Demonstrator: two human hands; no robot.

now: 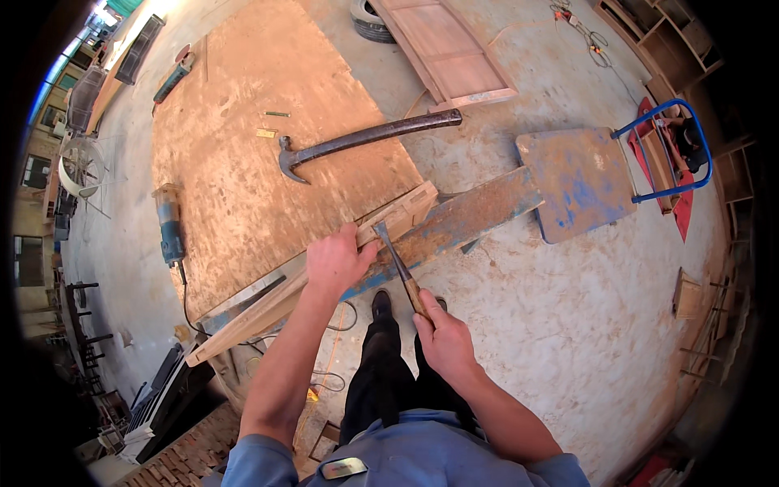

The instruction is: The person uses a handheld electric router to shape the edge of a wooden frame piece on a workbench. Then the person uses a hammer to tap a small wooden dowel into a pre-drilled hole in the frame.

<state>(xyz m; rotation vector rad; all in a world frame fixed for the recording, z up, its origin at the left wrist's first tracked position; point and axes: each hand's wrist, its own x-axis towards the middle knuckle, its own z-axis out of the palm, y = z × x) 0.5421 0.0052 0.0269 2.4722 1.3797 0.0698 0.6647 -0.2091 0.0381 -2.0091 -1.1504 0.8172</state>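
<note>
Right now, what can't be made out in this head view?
- Chisel tip: too small to tell whether it bites the wooden strip.
- Chisel handle end: hidden inside the right hand.
- Strip under the left hand: covered by the palm.
- Shelving, top right: cut off by the fisheye rim.
</note>
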